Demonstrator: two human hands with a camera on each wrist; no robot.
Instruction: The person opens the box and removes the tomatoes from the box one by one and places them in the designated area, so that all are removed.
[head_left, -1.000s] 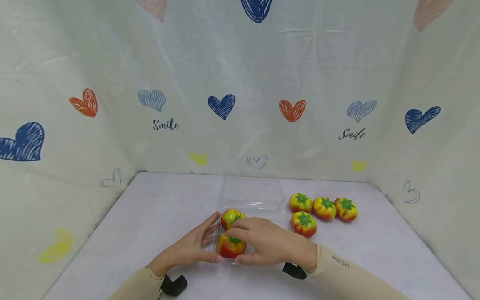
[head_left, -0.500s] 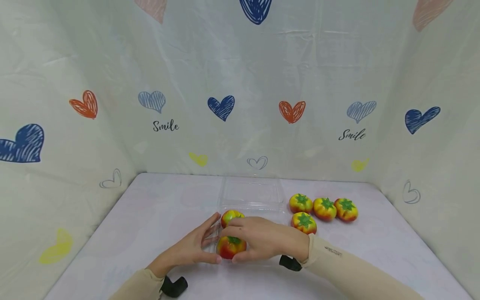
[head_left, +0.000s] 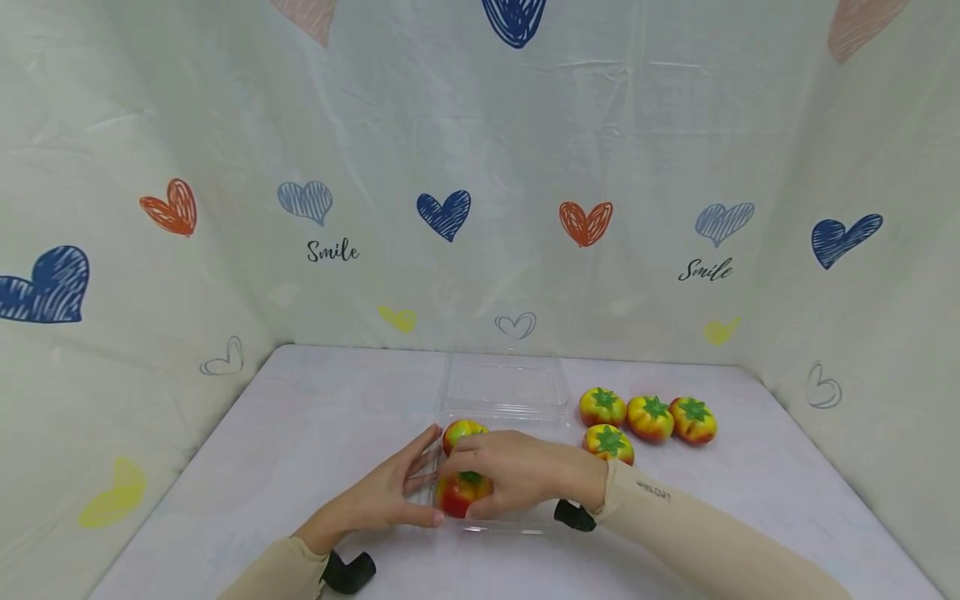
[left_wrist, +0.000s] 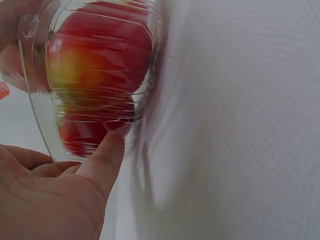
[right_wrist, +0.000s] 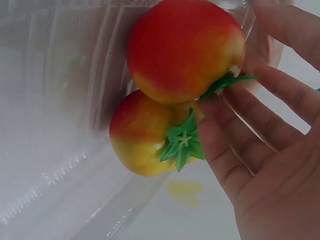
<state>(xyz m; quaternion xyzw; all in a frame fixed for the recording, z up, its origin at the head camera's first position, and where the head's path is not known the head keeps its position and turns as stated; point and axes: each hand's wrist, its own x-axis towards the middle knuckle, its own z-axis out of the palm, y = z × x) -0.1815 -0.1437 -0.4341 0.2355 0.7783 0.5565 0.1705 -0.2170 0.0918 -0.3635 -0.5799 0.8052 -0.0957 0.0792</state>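
A clear plastic clamshell box (head_left: 517, 527) lies with its lid (head_left: 504, 385) folded back. Two red-and-yellow artificial tomatoes with green star-shaped leaves sit along its left side, a near tomato (head_left: 456, 498) and a far tomato (head_left: 459, 432). My left hand (head_left: 381, 493) is spread against the box's left side; in the left wrist view a fingertip (left_wrist: 116, 142) touches the ribbed wall. Over the near tomato hovers my right hand (head_left: 513, 471), its fingers extended, some by the leaves in the right wrist view. Whether they still touch the tomato (right_wrist: 180, 50) is hard to tell.
Several more tomatoes (head_left: 649, 418) stand on the white table (head_left: 337, 400) to the right of the box, one partly behind the right forearm. A white curtain (head_left: 517, 142) printed with hearts encloses the table's back and sides.
My right hand and forearm have shifted slightly left and away from me over the box, uncovering its front edge. The left hand and the tomatoes stay in place.
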